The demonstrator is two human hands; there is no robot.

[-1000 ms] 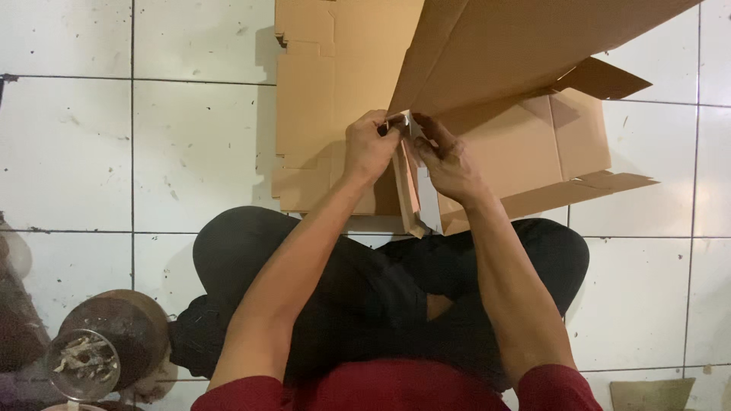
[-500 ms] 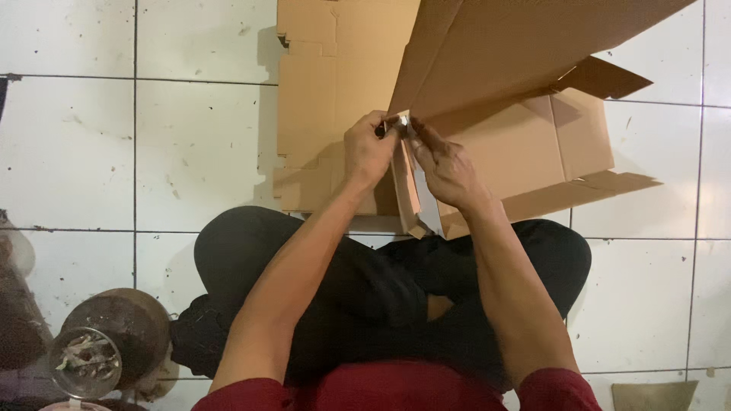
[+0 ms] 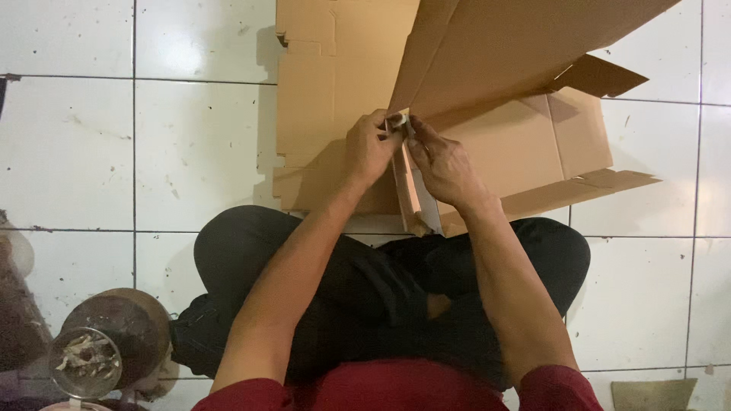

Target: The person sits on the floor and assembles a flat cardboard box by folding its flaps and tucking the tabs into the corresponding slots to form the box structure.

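- White tiled floor with dark grout lines, speckled with dirt, filling the frame.
- Flattened brown cardboard box spread across the upper centre and right, one large panel raised and tilted over the rest, flaps splayed to the right.
- Crossed legs in black trousers at lower centre, red sleeves at the bottom edge.
- Round metal vessel at lower left, scraps inside.
- Both forearms stretched up from the bottom edge, meeting at the frame's centre.
- Left hand curled, fingers pinched on a small pale piece at the raised panel's lower corner.
- Right hand just beside, fingers closed on the same piece, above a narrow cardboard strip standing on edge.
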